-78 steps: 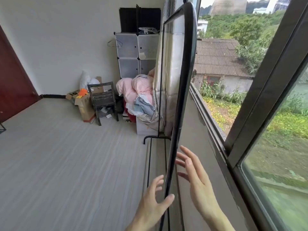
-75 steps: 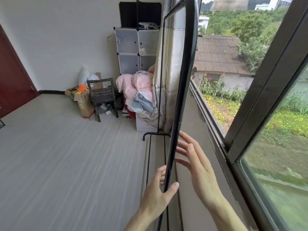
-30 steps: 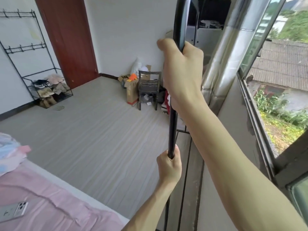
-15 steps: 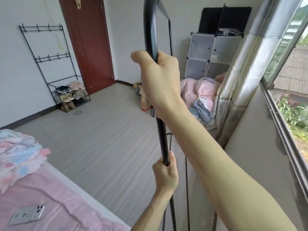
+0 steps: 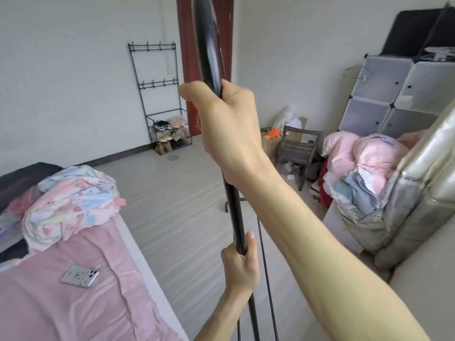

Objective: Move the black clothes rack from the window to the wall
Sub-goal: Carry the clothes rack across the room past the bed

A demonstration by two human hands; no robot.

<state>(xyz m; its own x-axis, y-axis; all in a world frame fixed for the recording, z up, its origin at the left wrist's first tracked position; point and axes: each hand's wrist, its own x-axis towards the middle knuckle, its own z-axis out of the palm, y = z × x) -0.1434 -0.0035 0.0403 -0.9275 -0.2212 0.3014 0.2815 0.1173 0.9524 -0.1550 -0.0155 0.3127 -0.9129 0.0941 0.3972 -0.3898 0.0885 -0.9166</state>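
Note:
The black clothes rack (image 5: 235, 212) stands upright right in front of me, its near post running from the top of the view to the bottom. My right hand (image 5: 226, 129) grips that post high up. Lower down, my left hand (image 5: 240, 264) is closed around the same post. A thin lower rail and a curved foot of the rack show behind the post over the floor. The white wall (image 5: 73, 82) lies ahead on the left.
A bed with a pink sheet (image 5: 73, 291), a phone (image 5: 80, 279) and a bundled blanket (image 5: 71, 200) fills the lower left. A black hook stand with shoes (image 5: 162, 107) leans on the wall by a red door. A chair (image 5: 296, 153), boxes, pink bedding (image 5: 364, 156) and cube cabinets (image 5: 394, 94) crowd the right.
Both hands went from open beside the rack post to gripping it. The view and the rack have swung left, away from the window, toward the bed and the door wall.

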